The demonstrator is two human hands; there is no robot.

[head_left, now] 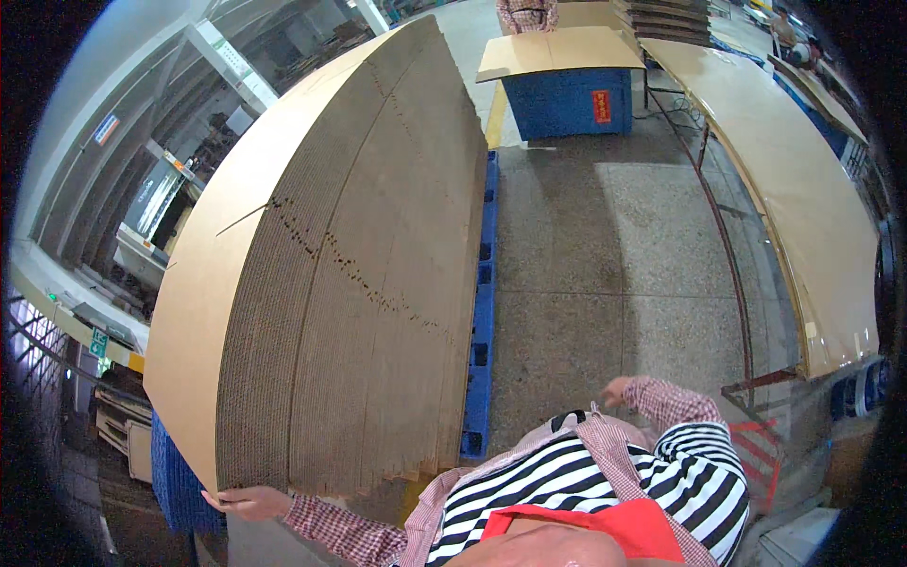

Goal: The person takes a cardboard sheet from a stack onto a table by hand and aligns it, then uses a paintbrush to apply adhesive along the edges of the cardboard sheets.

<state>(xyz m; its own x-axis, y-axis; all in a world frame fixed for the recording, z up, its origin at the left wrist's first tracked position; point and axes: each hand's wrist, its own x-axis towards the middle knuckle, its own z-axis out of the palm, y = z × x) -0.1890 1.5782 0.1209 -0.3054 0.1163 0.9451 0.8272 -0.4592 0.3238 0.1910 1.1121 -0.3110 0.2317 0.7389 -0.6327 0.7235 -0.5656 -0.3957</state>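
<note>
Cardboard stack (378, 274): one, tall; its sheets too fine to count. Blue pallet (480, 326): at least one, single long edge showing along the stack. Wearer's hands: two. Left hand (250, 503), one, at the stack's near lower corner; right hand (618, 390), one. Blue bench (557, 106): one. On it, one cardboard sheet (567, 52) showing, past the bench's left edge; one red label (601, 106) on its front. Co-worker (522, 13): one at the bench's far edge.
</note>
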